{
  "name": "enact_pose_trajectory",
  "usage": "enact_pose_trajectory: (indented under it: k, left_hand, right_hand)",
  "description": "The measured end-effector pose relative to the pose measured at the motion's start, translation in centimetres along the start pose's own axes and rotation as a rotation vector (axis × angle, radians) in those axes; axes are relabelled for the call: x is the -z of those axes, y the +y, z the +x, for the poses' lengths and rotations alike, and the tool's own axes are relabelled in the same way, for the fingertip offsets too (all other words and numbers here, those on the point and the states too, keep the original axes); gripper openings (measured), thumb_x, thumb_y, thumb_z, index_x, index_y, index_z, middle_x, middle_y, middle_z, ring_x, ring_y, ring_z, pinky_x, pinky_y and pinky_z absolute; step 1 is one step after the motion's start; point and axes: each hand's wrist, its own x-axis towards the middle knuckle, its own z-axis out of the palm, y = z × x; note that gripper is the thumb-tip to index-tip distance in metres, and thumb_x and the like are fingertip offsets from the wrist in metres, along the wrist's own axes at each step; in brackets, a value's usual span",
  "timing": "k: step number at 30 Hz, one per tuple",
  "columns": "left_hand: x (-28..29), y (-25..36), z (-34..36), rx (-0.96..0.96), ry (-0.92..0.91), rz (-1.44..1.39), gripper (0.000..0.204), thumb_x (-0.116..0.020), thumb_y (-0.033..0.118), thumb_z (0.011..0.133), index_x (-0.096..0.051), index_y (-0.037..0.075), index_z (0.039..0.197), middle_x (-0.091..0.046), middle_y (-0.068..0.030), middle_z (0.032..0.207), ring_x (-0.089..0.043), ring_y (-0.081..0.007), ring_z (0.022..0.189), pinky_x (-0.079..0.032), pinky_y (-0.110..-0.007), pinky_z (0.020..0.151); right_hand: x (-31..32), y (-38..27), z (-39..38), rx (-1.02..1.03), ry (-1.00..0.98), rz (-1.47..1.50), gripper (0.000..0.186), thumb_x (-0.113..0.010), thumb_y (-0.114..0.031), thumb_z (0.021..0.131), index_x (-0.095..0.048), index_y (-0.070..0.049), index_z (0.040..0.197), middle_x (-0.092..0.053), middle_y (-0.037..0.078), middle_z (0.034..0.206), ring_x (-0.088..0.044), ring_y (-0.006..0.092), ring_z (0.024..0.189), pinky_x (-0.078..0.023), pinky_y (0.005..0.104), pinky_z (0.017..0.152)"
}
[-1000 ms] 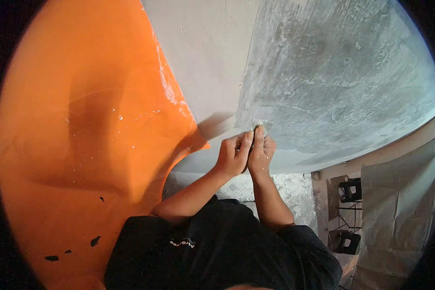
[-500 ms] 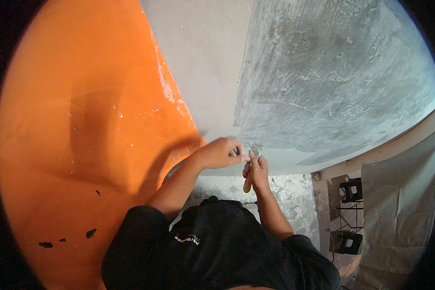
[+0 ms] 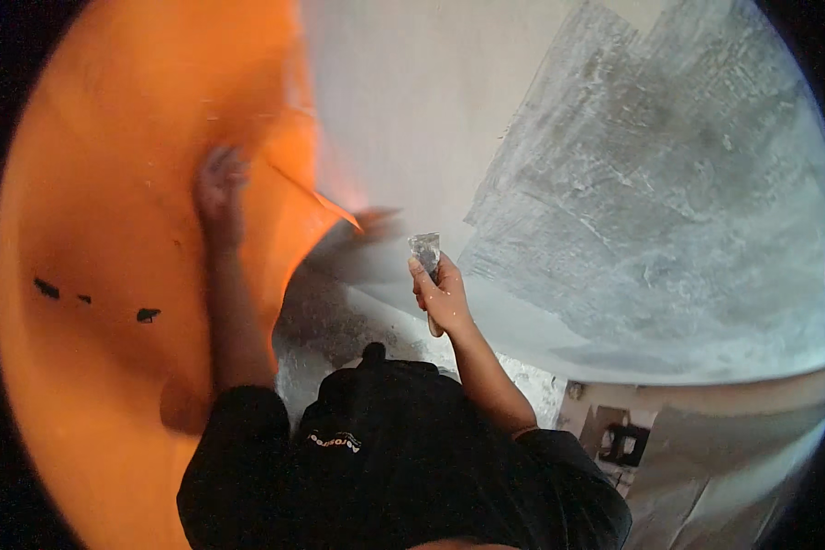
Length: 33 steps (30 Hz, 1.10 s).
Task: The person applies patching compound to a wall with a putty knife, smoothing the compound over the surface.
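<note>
My right hand (image 3: 445, 298) is closed round the handle of a small putty knife (image 3: 425, 245), its flat blade pointing up, smeared with pale residue. Just beyond the blade is the pale wall (image 3: 390, 110). On the left, my left hand (image 3: 220, 188) is raised in front of a large orange sheet (image 3: 92, 183). Motion smears its fingers, and whether they touch or hold the sheet cannot be made out. Near the wall, the sheet's edge comes to a pointed corner beside a dark shadow.
A rough grey patch (image 3: 632, 192) covers much of the wall to the right. Lower right, a dark crate-like object (image 3: 624, 445) stands beside a hanging grey sheet (image 3: 715, 477). Flaking, mottled wall shows below, around my body. Dark marks (image 3: 148, 315) spot the orange sheet.
My left hand has moved away from the putty knife, up and left across the orange sheet. My right hand has shifted left with the knife. The view has turned, and the sheet's edge looks bent.
</note>
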Motion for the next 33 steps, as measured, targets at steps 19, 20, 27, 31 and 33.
enact_pose_trajectory:
  k: [19,20,27,31,33]
  left_hand:
    - [1.4,24.0,-23.6,0.1,0.69,0.427,0.084,-0.061,0.035,0.093,-0.009,0.003,0.151,-0.015,-0.0244,0.154,-0.029,-0.0345,0.139,-0.04,-0.046,0.106]
    - [1.0,24.3,-23.7,0.114,0.67,0.392,0.083,-0.06,0.034,0.093,-0.009,0.004,0.152,-0.014,-0.0244,0.155,-0.031,-0.0343,0.138,-0.04,-0.046,0.106]
    - [0.3,21.2,-21.9,0.103,0.562,0.134,0.081,-0.056,0.033,0.096,-0.005,0.006,0.152,-0.015,-0.0192,0.156,-0.042,-0.0337,0.132,-0.043,-0.046,0.101]
    - [-2.9,15.3,-19.2,0.085,0.378,-0.054,0.086,-0.056,0.045,0.093,-0.004,0.01,0.153,-0.016,-0.0185,0.157,-0.041,-0.0401,0.132,-0.042,-0.053,0.102]
    - [-5.3,14.7,-16.8,0.091,0.351,-0.079,0.088,-0.055,0.047,0.094,-0.002,0.009,0.153,-0.015,-0.0215,0.156,-0.04,-0.0393,0.132,-0.04,-0.05,0.103]
  right_hand:
    - [2.3,3.1,-8.2,0.094,-0.663,0.137,0.018,-0.05,-0.009,0.098,-0.05,-0.003,0.115,-0.065,0.01,0.09,-0.056,0.0132,0.057,-0.047,0.028,0.051]
    - [2.4,2.0,-8.6,0.043,-0.644,0.194,0.023,-0.05,-0.011,0.099,-0.051,-0.004,0.12,-0.064,0.007,0.088,-0.056,0.0109,0.062,-0.047,0.0259,0.052]
    - [4.6,-3.4,-7.8,0.171,-0.302,0.196,0.025,-0.049,-0.021,0.101,-0.053,-0.004,0.118,-0.064,0.006,0.079,-0.052,0.0098,0.05,-0.043,0.0236,0.044]
    - [5.3,-7.4,-7.2,0.251,-0.101,0.347,0.023,-0.051,-0.024,0.1,-0.052,-0.002,0.11,-0.062,0.01,0.074,-0.052,0.0123,0.047,-0.042,0.0248,0.043]
    - [5.4,-9.1,-6.6,0.368,-0.036,0.376,0.024,-0.051,-0.025,0.1,-0.052,-0.001,0.105,-0.062,0.011,0.072,-0.052,0.0133,0.046,-0.042,0.025,0.043]
